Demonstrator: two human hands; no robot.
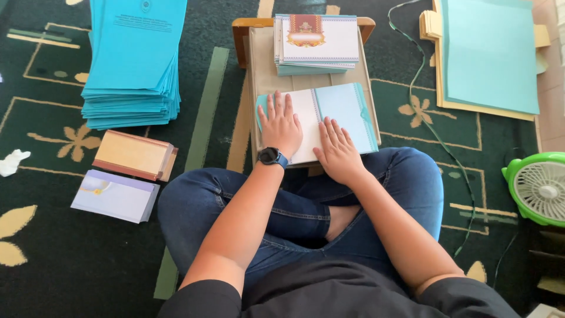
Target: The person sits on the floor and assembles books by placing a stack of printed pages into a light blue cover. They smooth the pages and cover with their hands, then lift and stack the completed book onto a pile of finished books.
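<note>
Person seated cross-legged on the carpet (53,247), a small wooden tabletop (259,70) drawn up against the knees.

Left hand (281,125): flat, fingers spread, palm down on the white left half of the open card (329,121). Grips nothing; it weighs the sheet down. A dark watch (271,156) sits on that wrist.

Right hand (337,148): also flat and open, fingers together, pressing near the card's centre line, just beside the turquoise right half. Holds nothing. Judged: both palms are down to keep the card flat along its fold.

Card lies at the near edge of the tabletop, within easy reach. A card pile (316,44) sits at the far edge, apart from the open card, probably to leave the near half free for pressing.

Supplies ring the person on the carpet: blue stack (134,65) far left, brown pack (134,156) and pale pack (115,196) near the left knee, large turquoise sheets (491,56) far right, green fan (538,188) at the right edge.

Hidden or unclear:
- The card's lower edge is covered by both hands; a turquoise corner shows left of the left hand, so its left part cannot be made out fully.
- Blue stack, turquoise sheets and fan are cut off by the frame.
- Crumpled white scrap (13,161) at left: material cannot be told.
- The thin cord (421,76) runs out of view at the top.
</note>
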